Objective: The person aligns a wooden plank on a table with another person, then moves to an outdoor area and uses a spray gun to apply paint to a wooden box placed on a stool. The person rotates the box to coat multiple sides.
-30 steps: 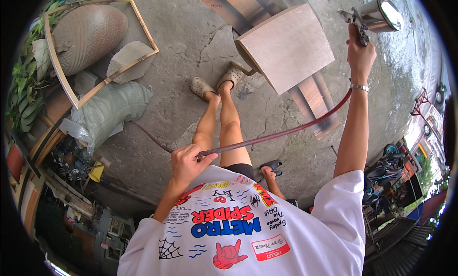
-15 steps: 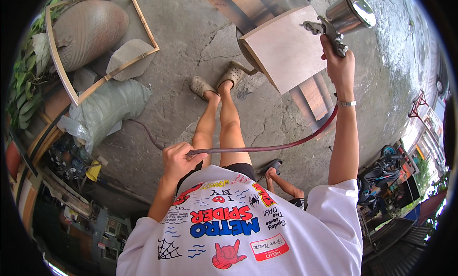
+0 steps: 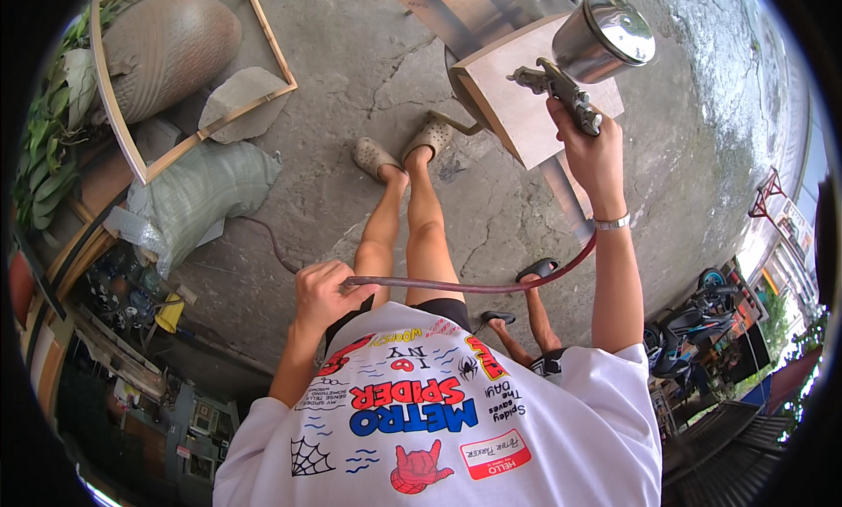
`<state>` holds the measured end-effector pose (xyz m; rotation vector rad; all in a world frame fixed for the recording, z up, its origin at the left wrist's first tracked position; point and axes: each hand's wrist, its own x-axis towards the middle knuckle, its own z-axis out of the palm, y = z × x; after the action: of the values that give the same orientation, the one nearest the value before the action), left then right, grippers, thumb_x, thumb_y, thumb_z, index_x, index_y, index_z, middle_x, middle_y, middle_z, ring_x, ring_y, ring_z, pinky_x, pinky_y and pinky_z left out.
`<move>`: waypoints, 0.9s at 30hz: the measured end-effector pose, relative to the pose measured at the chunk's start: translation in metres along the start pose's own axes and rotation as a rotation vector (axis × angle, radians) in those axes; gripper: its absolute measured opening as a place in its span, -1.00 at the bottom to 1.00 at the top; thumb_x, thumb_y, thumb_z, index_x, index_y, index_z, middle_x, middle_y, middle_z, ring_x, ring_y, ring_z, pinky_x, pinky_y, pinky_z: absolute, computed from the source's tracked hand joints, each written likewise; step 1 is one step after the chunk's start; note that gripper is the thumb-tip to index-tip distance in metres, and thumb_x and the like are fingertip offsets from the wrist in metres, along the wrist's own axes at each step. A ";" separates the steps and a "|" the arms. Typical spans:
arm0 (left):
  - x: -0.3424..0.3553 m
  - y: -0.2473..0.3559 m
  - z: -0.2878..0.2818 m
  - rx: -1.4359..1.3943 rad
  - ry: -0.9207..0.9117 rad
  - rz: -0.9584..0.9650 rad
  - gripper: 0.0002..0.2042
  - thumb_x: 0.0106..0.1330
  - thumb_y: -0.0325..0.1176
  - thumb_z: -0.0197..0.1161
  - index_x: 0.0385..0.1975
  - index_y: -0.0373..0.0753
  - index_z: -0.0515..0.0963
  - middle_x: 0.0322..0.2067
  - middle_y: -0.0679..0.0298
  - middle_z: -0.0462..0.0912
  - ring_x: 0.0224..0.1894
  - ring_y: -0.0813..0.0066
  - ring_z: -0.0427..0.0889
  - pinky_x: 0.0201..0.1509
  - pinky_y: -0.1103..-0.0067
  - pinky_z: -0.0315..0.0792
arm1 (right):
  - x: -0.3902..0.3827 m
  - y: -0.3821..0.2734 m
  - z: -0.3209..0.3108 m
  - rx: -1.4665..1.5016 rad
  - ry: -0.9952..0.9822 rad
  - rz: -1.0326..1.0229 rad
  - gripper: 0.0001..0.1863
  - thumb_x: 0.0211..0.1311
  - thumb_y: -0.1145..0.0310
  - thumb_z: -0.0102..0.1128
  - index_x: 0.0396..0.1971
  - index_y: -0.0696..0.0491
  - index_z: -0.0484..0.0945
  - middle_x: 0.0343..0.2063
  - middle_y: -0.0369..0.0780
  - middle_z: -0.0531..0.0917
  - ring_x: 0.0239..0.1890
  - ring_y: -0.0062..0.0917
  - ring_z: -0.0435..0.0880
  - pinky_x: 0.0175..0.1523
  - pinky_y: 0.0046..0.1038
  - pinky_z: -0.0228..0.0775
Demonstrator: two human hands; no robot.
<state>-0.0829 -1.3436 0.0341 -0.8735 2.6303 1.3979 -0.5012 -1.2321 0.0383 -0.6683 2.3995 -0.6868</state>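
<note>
Gripping hose (image 3: 430,284) left, spray gun (image 3: 574,98) right, hands (image 3: 323,295) (image 3: 595,160) curled; cracked concrete floor (image 3: 491,213), motorcycle (image 3: 690,324) at right

The spray gun (image 3: 570,99) sits in the person's right grip (image 3: 595,160), partly hiding the panel (image 3: 517,112) ahead. Planks (image 3: 412,11) extend past the panel on two sides, above the floor (image 3: 360,99). From the right wrist, the hose (image 3: 456,288) crosses above the thighs to the left grip (image 3: 323,298), then runs toward the sack (image 3: 210,187). Far left, the frame (image 3: 275,38) outlines the jar (image 3: 175,51) and overlaps the slab (image 3: 241,103), the sack lying nearer the person. Another person's legs (image 3: 538,318) are at right, a motorcycle (image 3: 688,327) farther right.
</note>
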 end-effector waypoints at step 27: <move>-0.002 0.007 0.006 -0.068 -0.022 -0.074 -0.58 0.14 -0.08 0.58 -0.62 -0.23 0.50 -0.68 0.22 0.45 -0.65 0.20 0.49 -0.55 0.37 0.31 | 0.080 0.039 -0.032 -0.165 0.137 0.069 -0.30 0.30 -0.28 0.29 -0.55 0.19 0.71 -0.70 -0.21 0.63 -0.59 -0.52 0.63 -0.35 -0.39 0.49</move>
<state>-0.0858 -1.3348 0.0360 -0.9466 2.5204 1.4777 -0.5907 -1.2392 0.0092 -0.6198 2.6138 -0.5245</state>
